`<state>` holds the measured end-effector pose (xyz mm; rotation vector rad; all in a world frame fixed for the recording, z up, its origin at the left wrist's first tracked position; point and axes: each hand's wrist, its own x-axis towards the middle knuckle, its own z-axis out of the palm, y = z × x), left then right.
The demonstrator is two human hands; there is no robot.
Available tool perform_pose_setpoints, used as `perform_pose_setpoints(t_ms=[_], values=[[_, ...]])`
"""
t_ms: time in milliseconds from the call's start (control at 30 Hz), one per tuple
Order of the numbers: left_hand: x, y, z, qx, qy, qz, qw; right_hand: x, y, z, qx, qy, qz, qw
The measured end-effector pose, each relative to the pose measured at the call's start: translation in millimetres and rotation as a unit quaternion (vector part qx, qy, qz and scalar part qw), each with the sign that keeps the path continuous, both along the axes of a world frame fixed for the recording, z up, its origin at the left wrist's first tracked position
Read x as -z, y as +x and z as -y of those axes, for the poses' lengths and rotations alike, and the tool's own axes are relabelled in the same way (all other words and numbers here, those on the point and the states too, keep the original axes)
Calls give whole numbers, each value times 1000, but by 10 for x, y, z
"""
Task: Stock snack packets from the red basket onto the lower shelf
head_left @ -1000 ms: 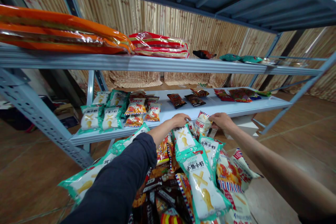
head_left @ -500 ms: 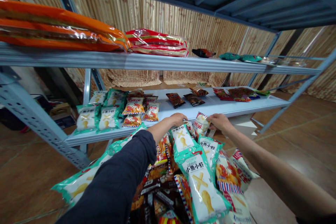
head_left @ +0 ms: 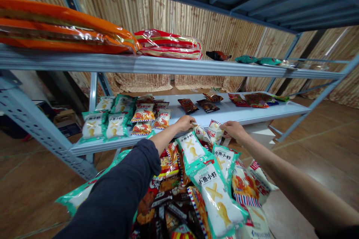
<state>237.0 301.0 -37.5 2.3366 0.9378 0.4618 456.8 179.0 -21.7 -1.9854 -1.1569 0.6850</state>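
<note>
In front of me lies a heap of snack packets, mostly teal-and-white ones with a yellow cross and red-and-white ones. My left hand, in a dark sleeve, reaches over the heap's far end with its fingers curled on a small white-and-red packet. My right hand, bare-armed, pinches the edge of another white-and-red packet beside it. Both hands sit just in front of the lower shelf edge.
The lower shelf holds rows of teal packets, red-and-orange packets and dark packets. The upper shelf carries big orange bags and red bags. Slanted steel struts stand at left; brown floor lies right.
My left hand has shifted slightly left and away, taking hold of a small packet; the heap's packets have shifted a little. My right hand has barely moved.
</note>
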Motion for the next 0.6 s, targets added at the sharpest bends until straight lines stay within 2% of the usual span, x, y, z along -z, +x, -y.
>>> perform_pose_setpoints(t_ms=[233, 433, 600], values=[[175, -104, 41, -50, -118, 157, 979, -31, -38, -23, -6, -8, 51, 999], [184, -97, 101, -108, -209, 306, 923, -31, -115, -10, -13, -11, 59, 998], [149, -114, 138, -143, -265, 384, 873, 21, -191, -40, -26, -20, 65, 997]])
